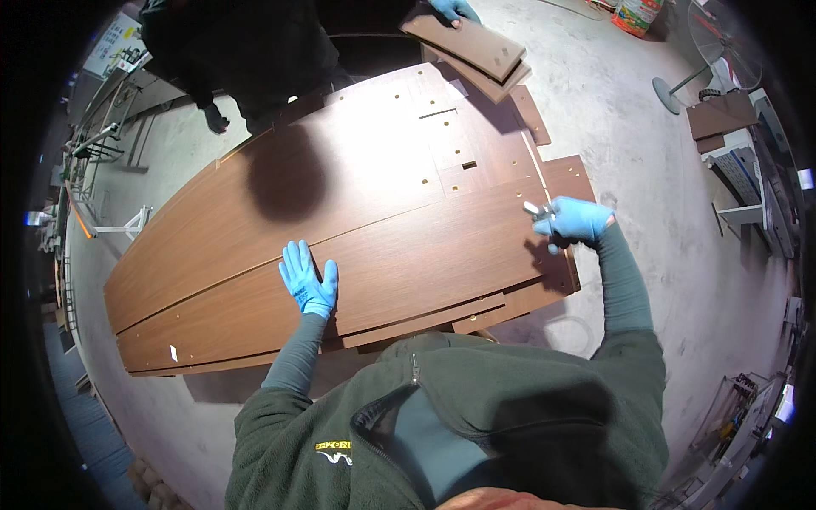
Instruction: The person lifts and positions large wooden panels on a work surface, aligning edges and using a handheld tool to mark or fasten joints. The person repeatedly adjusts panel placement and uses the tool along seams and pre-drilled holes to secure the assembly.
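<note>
My left hand [308, 285], in a blue glove, lies flat with its fingers spread on a brown wood-grain panel [408, 263]. The panel lies beside another wide brown panel [212, 212], with a long seam between them. Over the right end of the near panel, my right hand [578, 219], gloved in blue too, is closed around a small dark tool with a silver end [534, 209]. What kind of tool it is cannot be made out. Several small brass-coloured fittings and holes dot the panels' right part. Narrower boards [476, 313] show under the near edge.
Across the panels stands a person in dark clothes [246, 51]. At the top, another person's blue-gloved hand [455, 10] grips a few short brown boards [467, 47]. A standing fan [671, 93] and shelving [748, 187] are at the right. Metal racks [98, 170] line the left.
</note>
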